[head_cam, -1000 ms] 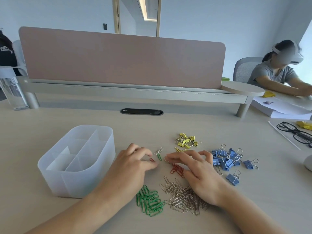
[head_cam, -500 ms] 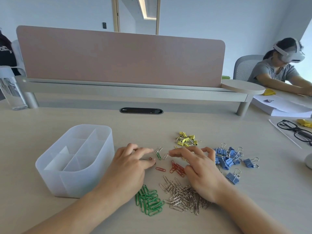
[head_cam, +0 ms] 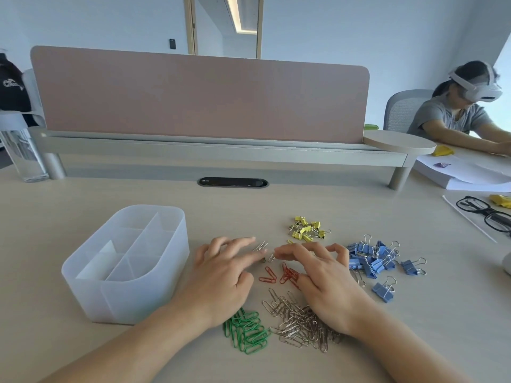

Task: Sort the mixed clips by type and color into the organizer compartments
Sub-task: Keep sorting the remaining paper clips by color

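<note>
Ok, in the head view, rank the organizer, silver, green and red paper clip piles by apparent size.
1. organizer
2. silver paper clip pile, partly hidden by the right hand
3. green paper clip pile
4. red paper clip pile

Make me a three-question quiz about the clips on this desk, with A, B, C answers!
1. What is inside the plastic box?
A. Lots of clips
B. Pens
C. Nothing that shows

2. Where are the green paper clips?
A. On the desk, just left of the silver paper clips
B. Inside the box
C. Up on the shelf

3. What colour is the group of binder clips farthest to the right?
A. Red
B. Blue
C. Green

Answers:
1 C: every compartment looks bare through the clear walls.
2 A: the green pile lies flat on the desk beside the silver pile.
3 B: that group is all blue, and the yellow binder clips sit farther back and to the left.
</note>
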